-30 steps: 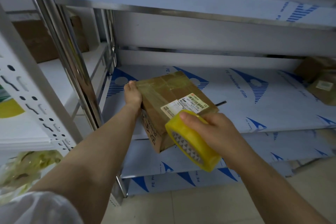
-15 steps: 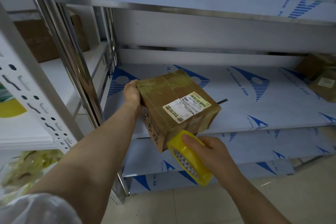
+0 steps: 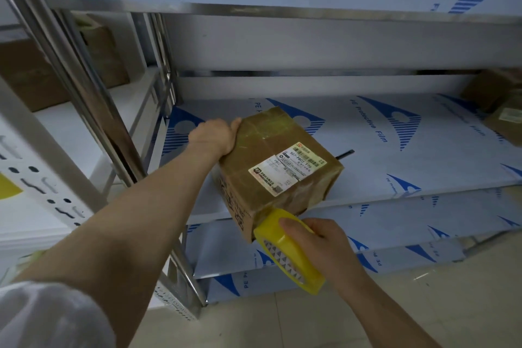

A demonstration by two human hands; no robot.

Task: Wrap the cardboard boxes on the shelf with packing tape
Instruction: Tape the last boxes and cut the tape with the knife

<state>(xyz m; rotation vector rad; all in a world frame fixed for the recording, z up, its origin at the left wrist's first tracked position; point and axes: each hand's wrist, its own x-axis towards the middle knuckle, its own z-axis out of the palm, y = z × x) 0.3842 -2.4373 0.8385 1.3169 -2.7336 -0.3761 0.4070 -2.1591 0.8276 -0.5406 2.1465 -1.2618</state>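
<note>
Right hand (image 3: 322, 248), fingers curled round the yellow packing-tape roll (image 3: 285, 251), has dropped from the labelled top to the lower front corner of the brown cardboard box (image 3: 271, 161). Left hand (image 3: 214, 135) grips the box's far corner at the film-covered steel shelf (image 3: 395, 150) edge. Strip likely heading underneath.

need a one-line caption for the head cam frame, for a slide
Left hand grips a labelled cardboard box at the shelf edge; right hand holds a yellow tape roll at its lower front corner.
</note>
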